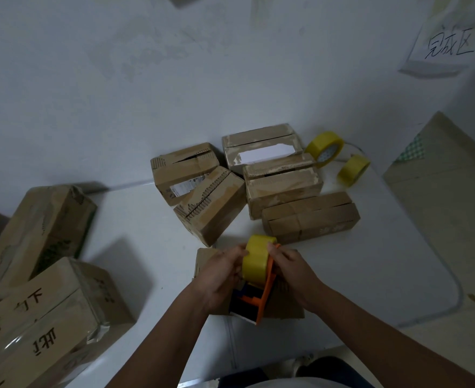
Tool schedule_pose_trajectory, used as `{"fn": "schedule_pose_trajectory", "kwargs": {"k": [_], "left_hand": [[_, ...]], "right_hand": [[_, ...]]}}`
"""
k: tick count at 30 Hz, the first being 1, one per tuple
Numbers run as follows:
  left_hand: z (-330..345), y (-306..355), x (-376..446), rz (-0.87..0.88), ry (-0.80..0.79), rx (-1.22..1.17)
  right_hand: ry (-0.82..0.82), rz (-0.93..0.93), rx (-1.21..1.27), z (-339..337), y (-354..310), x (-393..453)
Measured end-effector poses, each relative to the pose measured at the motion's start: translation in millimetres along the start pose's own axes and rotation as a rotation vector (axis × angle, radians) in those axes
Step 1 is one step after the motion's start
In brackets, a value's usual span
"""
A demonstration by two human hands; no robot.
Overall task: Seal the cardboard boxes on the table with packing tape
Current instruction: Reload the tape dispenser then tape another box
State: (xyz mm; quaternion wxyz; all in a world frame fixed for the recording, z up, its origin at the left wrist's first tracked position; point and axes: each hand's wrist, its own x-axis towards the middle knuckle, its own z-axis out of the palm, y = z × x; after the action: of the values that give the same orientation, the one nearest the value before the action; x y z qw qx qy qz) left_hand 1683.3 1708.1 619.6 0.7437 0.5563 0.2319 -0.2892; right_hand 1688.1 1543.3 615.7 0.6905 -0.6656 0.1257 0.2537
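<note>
An orange tape dispenser point(267, 289) loaded with a yellow tape roll point(255, 259) is held over a small cardboard box point(202, 259) near the table's front edge. My left hand point(222, 273) grips the roll's left side. My right hand point(289, 271) holds the dispenser's right side, fingertips at the roll's top. The box is mostly hidden under my hands. Several small worn cardboard boxes point(211, 205) lie clustered behind on the white table point(370, 275).
Two spare yellow tape rolls point(324, 148) sit at the table's back right. Large cardboard boxes point(40, 317) stand at the left. A paper sign point(449, 46) with handwriting hangs on the wall at upper right. The table's rounded right edge borders a tan floor point(440, 191).
</note>
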Motion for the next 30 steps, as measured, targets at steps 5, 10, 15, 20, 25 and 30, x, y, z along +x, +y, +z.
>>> {"fn": "schedule_pose_trajectory", "kwargs": {"k": [5, 10, 15, 20, 25, 30], "left_hand": [[0.3, -0.4, -2.2, 0.011, -0.039, -0.054], [4.9, 1.9, -5.3, -0.019, -0.013, -0.104], [6.4, 7.6, -6.4, -0.038, 0.009, -0.078], [-1.0, 12.7, -10.4, 0.091, 0.066, 0.086], [-12.3, 6.9, -11.1, 0.569, 0.197, 0.752], [-20.2, 6.5, -5.7, 0.879, 0.269, 1.247]], "right_hand": [[0.013, -0.031, -0.017, 2.4, -2.8, -1.3], [-0.018, -0.049, -0.046, 0.5, 0.6, 0.3], [0.000, -0.003, -0.036, -3.5, 0.5, 3.9], [0.000, 0.061, -0.007, -5.5, 2.7, 7.4], [0.057, 0.086, 0.019, -5.5, 3.1, 13.8], [0.061, 0.079, -0.039, -2.9, 2.5, 14.7]]}}
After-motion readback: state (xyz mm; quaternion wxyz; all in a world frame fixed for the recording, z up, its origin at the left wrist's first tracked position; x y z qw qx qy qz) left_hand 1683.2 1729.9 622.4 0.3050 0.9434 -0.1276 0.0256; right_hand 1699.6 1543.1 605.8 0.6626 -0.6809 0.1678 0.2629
